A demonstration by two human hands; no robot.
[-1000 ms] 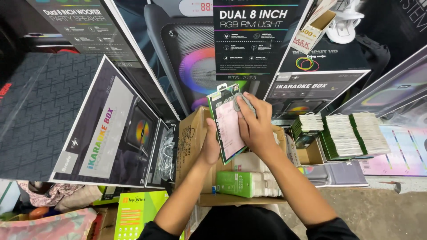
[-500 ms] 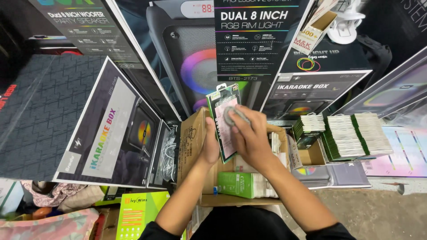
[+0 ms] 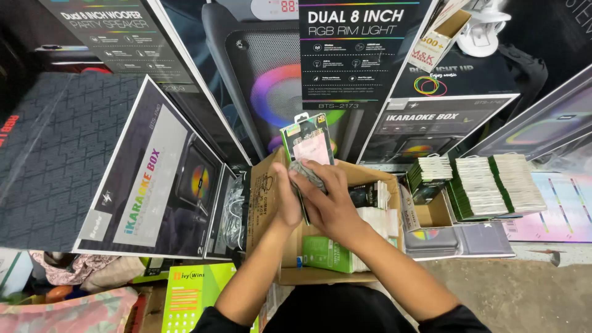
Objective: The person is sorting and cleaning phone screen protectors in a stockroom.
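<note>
My left hand [image 3: 286, 203] grips the lower left edge of a flat green-and-pink retail packet [image 3: 308, 140], which stands upright above an open cardboard box [image 3: 266, 198]. My right hand [image 3: 325, 200] presses a small grey cloth [image 3: 306, 173] against the lower front of the packet, covering its bottom half. Inside the box lie a green packet [image 3: 325, 254] and several white ones [image 3: 379, 219].
Large speaker cartons lean on the left [image 3: 151, 179] and stand behind [image 3: 357, 55]. Rows of stacked green-edged white packets [image 3: 493, 185] lie on the right, beside a small open carton [image 3: 430, 216]. A bright green box [image 3: 188, 296] and some cloth [image 3: 68, 311] lie at lower left.
My right hand with the grey cloth has slid down the front of the packet, from its top toward its bottom. The packet has tipped more upright.
</note>
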